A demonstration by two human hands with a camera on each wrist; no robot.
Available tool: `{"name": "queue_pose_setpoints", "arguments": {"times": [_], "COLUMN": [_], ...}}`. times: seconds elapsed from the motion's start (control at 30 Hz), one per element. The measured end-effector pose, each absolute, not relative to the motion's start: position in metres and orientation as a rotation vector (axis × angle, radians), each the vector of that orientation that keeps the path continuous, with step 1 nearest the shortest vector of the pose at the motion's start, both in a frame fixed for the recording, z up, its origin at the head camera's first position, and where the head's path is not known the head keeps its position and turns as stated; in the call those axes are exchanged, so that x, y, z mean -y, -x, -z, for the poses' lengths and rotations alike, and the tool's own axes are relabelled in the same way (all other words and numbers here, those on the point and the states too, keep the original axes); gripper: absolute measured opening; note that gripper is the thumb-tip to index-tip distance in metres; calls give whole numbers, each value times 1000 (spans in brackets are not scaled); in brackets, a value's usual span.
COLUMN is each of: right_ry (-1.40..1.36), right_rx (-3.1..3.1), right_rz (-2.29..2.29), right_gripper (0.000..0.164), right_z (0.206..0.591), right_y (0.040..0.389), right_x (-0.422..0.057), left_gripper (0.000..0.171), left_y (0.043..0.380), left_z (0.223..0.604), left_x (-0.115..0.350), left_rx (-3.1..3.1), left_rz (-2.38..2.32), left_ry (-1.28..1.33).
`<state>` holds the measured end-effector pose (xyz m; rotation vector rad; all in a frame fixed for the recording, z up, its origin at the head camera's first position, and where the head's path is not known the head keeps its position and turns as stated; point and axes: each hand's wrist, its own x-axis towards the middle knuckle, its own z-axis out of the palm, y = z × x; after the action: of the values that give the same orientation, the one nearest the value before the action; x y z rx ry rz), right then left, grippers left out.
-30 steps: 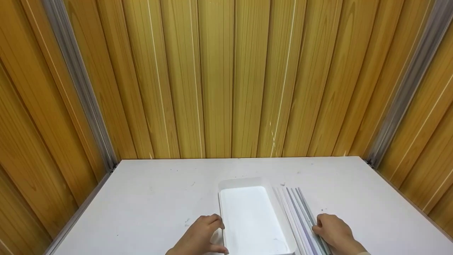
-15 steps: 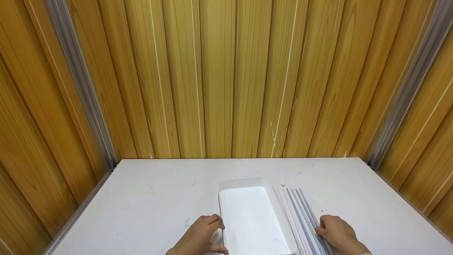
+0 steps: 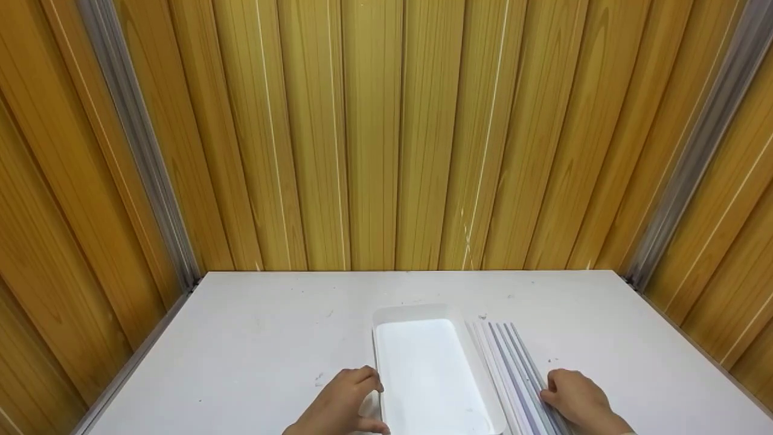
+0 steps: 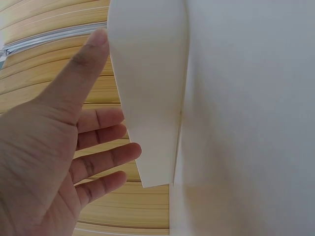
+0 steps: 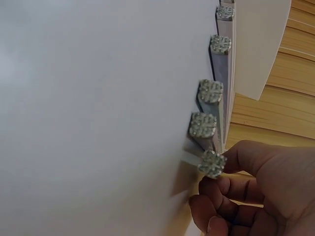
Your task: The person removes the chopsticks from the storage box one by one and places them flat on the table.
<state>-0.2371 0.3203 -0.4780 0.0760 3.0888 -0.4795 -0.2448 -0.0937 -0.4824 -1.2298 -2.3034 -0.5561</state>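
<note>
A white rectangular tray [image 3: 435, 311] lies on the table, its long left wall facing my left hand [image 3: 341, 399]. That hand is at the wall with thumb and fingers spread apart; in the left wrist view the thumb [image 4: 74, 73] and fingertips meet the tray's edge [image 4: 147, 98]. Beside the tray's right wall lie several long slim rods [image 3: 518, 380], whitish, lilac and grey, with glittery faceted ends. My right hand [image 3: 577, 396] is at the rightmost one. In the right wrist view its thumb and forefinger pinch that rod close to its glittery end [image 5: 211, 163].
The white table [image 3: 253, 338] bears a few small dark specks and smudges. Wood-patterned panels [image 3: 368, 133] stand behind it and at both sides, with grey metal posts [image 3: 154, 151] in the corners.
My right hand has shifted slightly right and toward me, and the rightmost rods lie a little farther right. The left hand and tray keep their place.
</note>
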Motion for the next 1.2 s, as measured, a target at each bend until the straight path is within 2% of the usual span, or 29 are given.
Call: {"name": "queue_pose_setpoints", "arguments": {"times": [1.2], "right_ry": [-89], "right_rx": [-3035], "right_rz": [516], "right_gripper": [22], "right_z": [477], "right_y": [236], "right_x": [-326], "left_gripper": [54], "left_y": [244], "left_z": [480], "left_x": [94], "left_rx": [2292], "left_rz": [515], "left_ry": [1252]}}
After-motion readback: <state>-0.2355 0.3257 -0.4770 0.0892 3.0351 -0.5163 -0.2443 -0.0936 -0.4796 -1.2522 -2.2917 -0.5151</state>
